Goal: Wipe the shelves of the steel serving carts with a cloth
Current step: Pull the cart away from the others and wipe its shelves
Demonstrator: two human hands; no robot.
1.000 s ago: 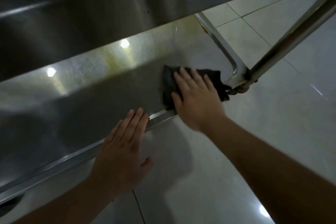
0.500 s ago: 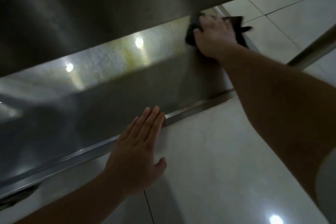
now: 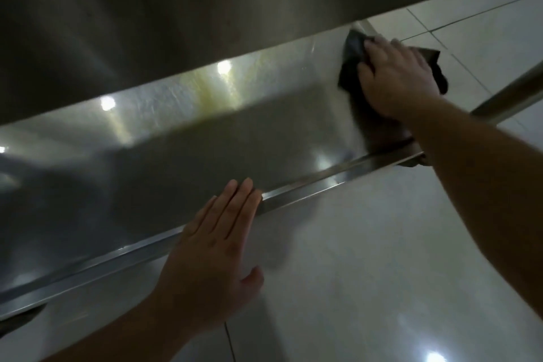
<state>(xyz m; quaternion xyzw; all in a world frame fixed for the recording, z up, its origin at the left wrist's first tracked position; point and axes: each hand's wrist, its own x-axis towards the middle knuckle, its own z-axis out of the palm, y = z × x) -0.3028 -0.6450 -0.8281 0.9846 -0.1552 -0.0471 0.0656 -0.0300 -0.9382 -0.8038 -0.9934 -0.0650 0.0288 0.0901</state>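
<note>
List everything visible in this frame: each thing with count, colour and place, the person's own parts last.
lower shelf: one, steel grey with a yellowish streak, centre and left
upper shelf: one, dark steel, across the top
shelf front rim: one, shiny steel, runs diagonally across the middle
cart post: one, steel, right edge
cloth: one, black, far right end of the lower shelf
floor: pale tiles, bottom and right
right hand: one, presses the cloth
left hand: one, flat, fingertips at the front rim
</note>
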